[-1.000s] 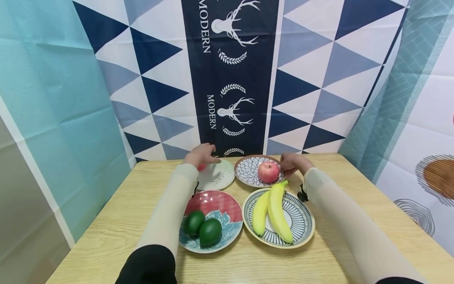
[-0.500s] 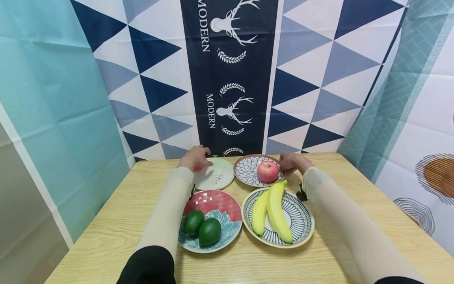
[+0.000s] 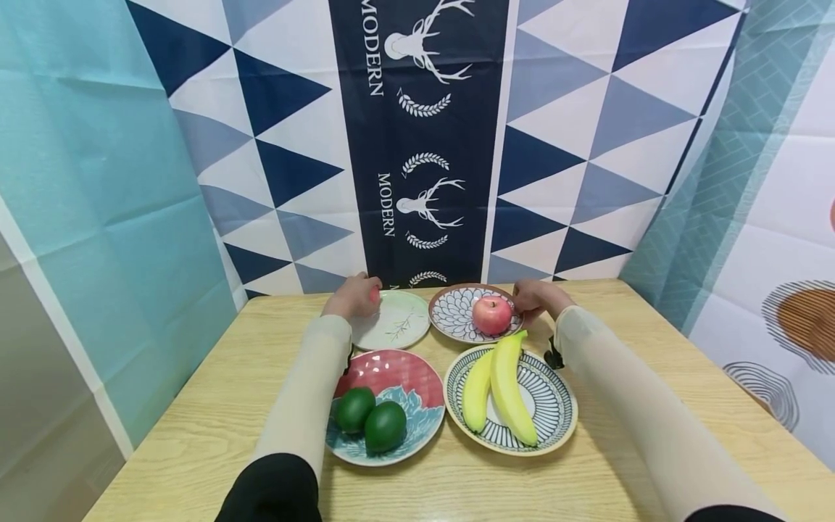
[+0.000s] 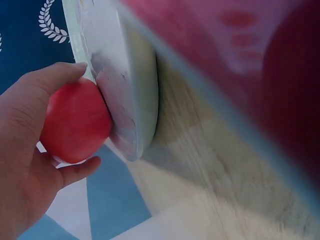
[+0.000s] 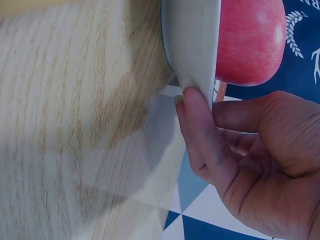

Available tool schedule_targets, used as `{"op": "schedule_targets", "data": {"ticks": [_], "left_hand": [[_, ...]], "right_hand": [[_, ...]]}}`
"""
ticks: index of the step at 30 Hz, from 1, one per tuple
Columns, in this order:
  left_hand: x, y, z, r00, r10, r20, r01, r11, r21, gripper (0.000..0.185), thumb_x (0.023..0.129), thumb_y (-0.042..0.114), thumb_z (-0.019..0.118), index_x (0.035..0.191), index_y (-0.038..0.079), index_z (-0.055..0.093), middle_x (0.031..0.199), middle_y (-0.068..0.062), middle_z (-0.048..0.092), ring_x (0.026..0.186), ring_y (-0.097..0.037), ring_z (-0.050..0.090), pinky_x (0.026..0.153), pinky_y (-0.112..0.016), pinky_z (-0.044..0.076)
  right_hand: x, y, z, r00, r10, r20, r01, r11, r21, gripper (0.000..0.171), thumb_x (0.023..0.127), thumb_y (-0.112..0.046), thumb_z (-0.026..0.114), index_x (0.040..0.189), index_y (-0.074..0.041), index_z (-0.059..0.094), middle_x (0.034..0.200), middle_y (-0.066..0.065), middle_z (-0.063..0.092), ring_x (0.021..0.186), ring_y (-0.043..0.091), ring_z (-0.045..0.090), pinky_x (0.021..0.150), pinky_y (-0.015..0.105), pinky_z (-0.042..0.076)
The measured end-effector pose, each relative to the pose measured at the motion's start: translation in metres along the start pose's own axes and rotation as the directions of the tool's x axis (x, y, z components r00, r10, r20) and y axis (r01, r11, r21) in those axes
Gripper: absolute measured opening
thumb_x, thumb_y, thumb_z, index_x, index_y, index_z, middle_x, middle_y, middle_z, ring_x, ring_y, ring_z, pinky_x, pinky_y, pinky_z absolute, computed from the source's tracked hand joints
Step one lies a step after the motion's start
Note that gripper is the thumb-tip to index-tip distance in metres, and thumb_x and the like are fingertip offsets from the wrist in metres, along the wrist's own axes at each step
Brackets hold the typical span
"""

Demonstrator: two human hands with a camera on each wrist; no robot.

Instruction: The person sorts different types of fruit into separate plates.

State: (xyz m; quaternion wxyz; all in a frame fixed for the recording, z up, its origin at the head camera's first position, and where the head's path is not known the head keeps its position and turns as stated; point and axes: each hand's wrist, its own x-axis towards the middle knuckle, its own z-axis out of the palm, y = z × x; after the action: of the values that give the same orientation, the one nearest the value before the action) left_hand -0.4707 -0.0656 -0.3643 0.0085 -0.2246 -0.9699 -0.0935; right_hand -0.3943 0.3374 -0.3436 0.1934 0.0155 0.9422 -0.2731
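My left hand (image 3: pixel 354 297) holds a smooth red apple (image 4: pixel 77 121), its thumb and fingers on either side of the fruit. They are at the left edge of a pale green plate (image 3: pixel 399 319) with a thin twig pattern; the apple is mostly hidden by the hand in the head view. My right hand (image 3: pixel 540 297) pinches the right rim of a brown-edged plate with a petal pattern (image 3: pixel 450 312), thumb above and fingers beneath, clearest in the right wrist view. A pinkish-red apple (image 3: pixel 492 315) sits on that plate.
In front, a red and blue plate (image 3: pixel 417 377) bears two dark green avocado-like fruits (image 3: pixel 385 428). Beside it, a striped plate (image 3: pixel 559 406) carries two bananas (image 3: pixel 511 391), one tip reaching over the rim. A patterned cloth (image 3: pixel 430 145) hangs behind the wooden table (image 3: pixel 215 406).
My left hand has shifted slightly left and lower, and its fingers have come in around the red apple. The right hand keeps its pinch on the plate rim.
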Motion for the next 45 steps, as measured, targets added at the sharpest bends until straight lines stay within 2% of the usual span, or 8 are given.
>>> {"op": "schedule_targets", "data": {"ticks": [6, 12, 21, 28, 33, 40, 45], "left_hand": [[0.005, -0.006, 0.002, 1.000, 0.010, 0.014, -0.010, 1.000, -0.009, 0.054, 0.096, 0.023, 0.070, 0.148, 0.015, 0.059, 0.142, -0.018, 0.051, 0.123, -0.038, 0.053, 0.103, -0.053, 0.049], [0.004, -0.004, -0.001, 1.000, 0.007, 0.025, -0.006, 1.000, -0.018, 0.053, 0.096, 0.022, 0.071, 0.147, 0.014, 0.060, 0.142, -0.018, 0.052, 0.124, -0.037, 0.052, 0.101, -0.052, 0.050], [0.006, 0.002, -0.012, 0.998, -0.030, 0.053, 0.031, 0.999, -0.015, 0.057, 0.093, 0.021, 0.077, 0.148, 0.019, 0.060, 0.147, -0.016, 0.047, 0.127, -0.036, 0.046, 0.097, -0.052, 0.053], [0.005, 0.013, -0.028, 0.998, 0.053, 0.019, -0.053, 0.998, 0.017, 0.058, 0.091, 0.016, 0.080, 0.146, 0.015, 0.061, 0.137, -0.016, 0.053, 0.120, -0.035, 0.050, 0.093, -0.049, 0.055], [0.004, 0.024, -0.036, 0.995, 0.096, 0.011, -0.096, 0.995, 0.016, 0.060, 0.090, 0.015, 0.080, 0.147, 0.014, 0.061, 0.138, -0.017, 0.052, 0.119, -0.035, 0.052, 0.094, -0.048, 0.055], [0.012, 0.038, -0.041, 0.982, 0.191, -0.016, -0.190, 0.981, 0.041, 0.060, 0.088, 0.017, 0.079, 0.145, 0.014, 0.062, 0.139, -0.016, 0.053, 0.118, -0.035, 0.052, 0.094, -0.046, 0.052], [0.013, 0.054, -0.043, 0.974, 0.228, -0.015, -0.227, 0.973, 0.030, 0.059, 0.087, 0.019, 0.081, 0.143, 0.016, 0.063, 0.137, -0.014, 0.054, 0.119, -0.035, 0.050, 0.093, -0.045, 0.052]], "right_hand": [[0.001, 0.001, -0.001, 1.000, -0.010, -0.007, 0.010, 1.000, -0.027, 0.019, 0.105, -0.008, 0.051, 0.113, 0.009, 0.056, 0.095, 0.017, 0.065, 0.067, 0.013, 0.068, 0.064, 0.026, 0.059], [0.003, 0.001, -0.002, 1.000, 0.003, -0.005, -0.003, 0.998, -0.061, 0.025, 0.106, -0.010, 0.050, 0.120, 0.011, 0.056, 0.104, 0.019, 0.063, 0.071, 0.014, 0.065, 0.065, 0.026, 0.058], [-0.001, 0.000, -0.002, 1.000, -0.004, 0.002, 0.004, 0.999, -0.052, 0.026, 0.105, -0.010, 0.048, 0.118, 0.012, 0.055, 0.101, 0.019, 0.064, 0.070, 0.013, 0.066, 0.066, 0.025, 0.058], [0.003, 0.001, -0.001, 1.000, -0.001, -0.014, 0.000, 0.999, -0.051, 0.027, 0.107, -0.011, 0.048, 0.120, 0.012, 0.055, 0.102, 0.020, 0.065, 0.070, 0.014, 0.068, 0.066, 0.027, 0.060], [0.000, -0.001, 0.000, 1.000, 0.004, -0.010, -0.004, 0.999, -0.048, 0.027, 0.106, -0.009, 0.050, 0.121, 0.012, 0.055, 0.100, 0.020, 0.065, 0.070, 0.014, 0.068, 0.066, 0.028, 0.060], [0.003, 0.000, -0.002, 1.000, 0.019, -0.001, -0.019, 1.000, -0.007, 0.026, 0.106, -0.007, 0.050, 0.122, 0.012, 0.053, 0.097, 0.018, 0.064, 0.070, 0.014, 0.068, 0.067, 0.027, 0.060], [0.004, 0.000, 0.000, 1.000, 0.026, 0.003, -0.026, 1.000, 0.018, 0.022, 0.104, -0.003, 0.051, 0.120, 0.011, 0.054, 0.092, 0.016, 0.065, 0.067, 0.013, 0.068, 0.066, 0.027, 0.060]]}}
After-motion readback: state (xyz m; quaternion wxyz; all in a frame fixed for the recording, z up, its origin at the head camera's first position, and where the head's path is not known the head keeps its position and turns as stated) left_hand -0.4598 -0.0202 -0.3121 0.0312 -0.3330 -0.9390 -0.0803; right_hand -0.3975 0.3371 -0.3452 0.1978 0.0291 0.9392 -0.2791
